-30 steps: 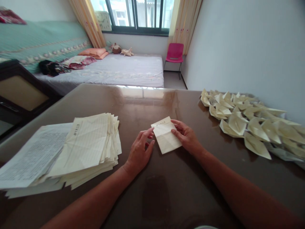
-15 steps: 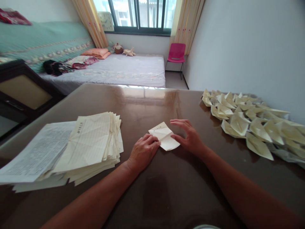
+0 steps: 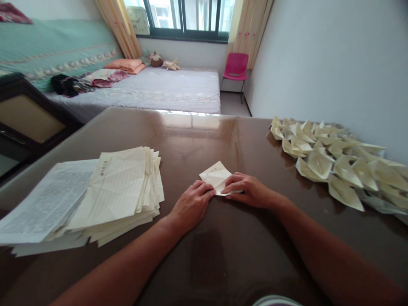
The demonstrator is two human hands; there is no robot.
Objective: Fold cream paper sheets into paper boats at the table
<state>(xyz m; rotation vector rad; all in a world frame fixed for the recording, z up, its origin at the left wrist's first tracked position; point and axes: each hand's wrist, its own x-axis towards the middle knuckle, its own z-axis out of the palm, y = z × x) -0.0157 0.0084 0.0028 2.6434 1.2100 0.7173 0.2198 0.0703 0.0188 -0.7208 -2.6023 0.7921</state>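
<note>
A small folded sheet of cream paper with printed characters near its top corner lies on the brown table between my hands. My left hand presses its left lower edge, fingers curled together on the paper. From the other side my right hand grips the right part, with its fingers on top and its thumb at the lower edge. The hands cover both lower corners of the paper. To the left rests a stack of loose lined sheets; to the right stand many folded paper boats in rows.
A printed white page lies left of the stack. The rim of a round object shows at the bottom edge. Beyond the glossy table are a bed, a pink chair and a dark cabinet.
My right hand has come down and left onto the folded paper, its fingers closing over the right side. My left hand has stayed at the paper's left edge. The view has shifted slightly.
</note>
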